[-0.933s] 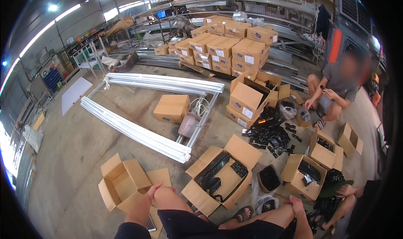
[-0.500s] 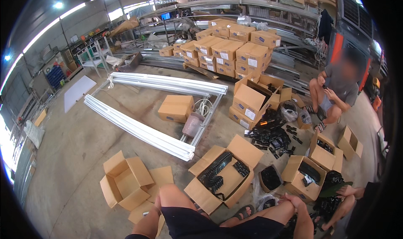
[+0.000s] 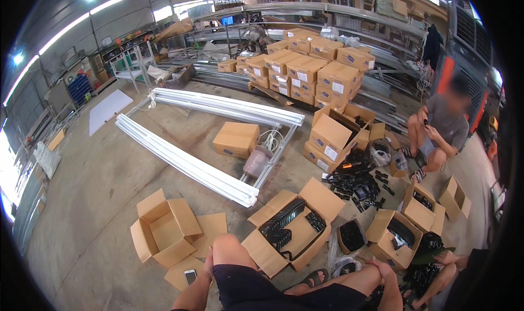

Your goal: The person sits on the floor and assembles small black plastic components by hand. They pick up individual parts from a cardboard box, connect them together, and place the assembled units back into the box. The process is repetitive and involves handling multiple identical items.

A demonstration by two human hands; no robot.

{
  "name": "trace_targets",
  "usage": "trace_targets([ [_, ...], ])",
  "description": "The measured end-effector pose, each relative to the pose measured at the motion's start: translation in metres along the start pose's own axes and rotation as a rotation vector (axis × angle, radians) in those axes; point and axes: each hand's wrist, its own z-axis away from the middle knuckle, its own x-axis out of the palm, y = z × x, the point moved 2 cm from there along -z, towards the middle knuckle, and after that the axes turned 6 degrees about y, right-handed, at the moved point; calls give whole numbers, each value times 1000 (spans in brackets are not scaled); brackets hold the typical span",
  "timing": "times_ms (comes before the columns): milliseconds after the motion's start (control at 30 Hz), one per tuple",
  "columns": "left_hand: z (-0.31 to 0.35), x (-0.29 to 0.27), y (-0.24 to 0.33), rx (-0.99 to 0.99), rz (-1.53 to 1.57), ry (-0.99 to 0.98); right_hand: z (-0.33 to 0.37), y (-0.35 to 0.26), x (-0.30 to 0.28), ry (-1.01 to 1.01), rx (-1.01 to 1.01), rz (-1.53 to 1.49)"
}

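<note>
My left hand (image 3: 209, 265) lies against the outer side of my left knee, fingers stretched along it, with nothing seen in it. Over my right knee rests my right hand (image 3: 384, 269), its fingers laid loosely on the skin. Just left of my left forearm, a white-edged phone (image 3: 190, 276) lies on a cardboard flap. In front of my knees stands an open carton (image 3: 311, 252) with rows of black parts (image 3: 284, 222) along its left side and a smaller group at its right. An empty open carton (image 3: 166, 227) is on the floor to the left.
A pile of black parts (image 3: 360, 185) covers the floor ahead right. Past it a seated person (image 3: 445, 123) handles a small dark object; another person's hand (image 3: 445, 257) is at the lower right. White metal profiles (image 3: 188, 166) lie on a frame; stacked cartons (image 3: 305, 68) stand behind.
My view has shifted slightly, so the floor objects sit a little farther right. The phone, mostly hidden by my left forearm before, now shows fully. Both hands stay at my knees.
</note>
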Motion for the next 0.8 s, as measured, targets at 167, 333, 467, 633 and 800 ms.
trace_targets([
  [167,-6,-7,-5,-34,4,4,-3,34,-12,-153,-42,-332],
  [333,-5,-12,-11,-33,-6,3,0,35,-11,-75,-33,-350],
  [467,6,-8,-7,-31,-46,60,4,34,-3,-14,-71,-315],
  [633,31,6,-8,-12,-87,38,17,35,10,146,-218,-295],
  [800,46,-6,-35,77,-93,25,21,46,8,234,-285,-337],
])
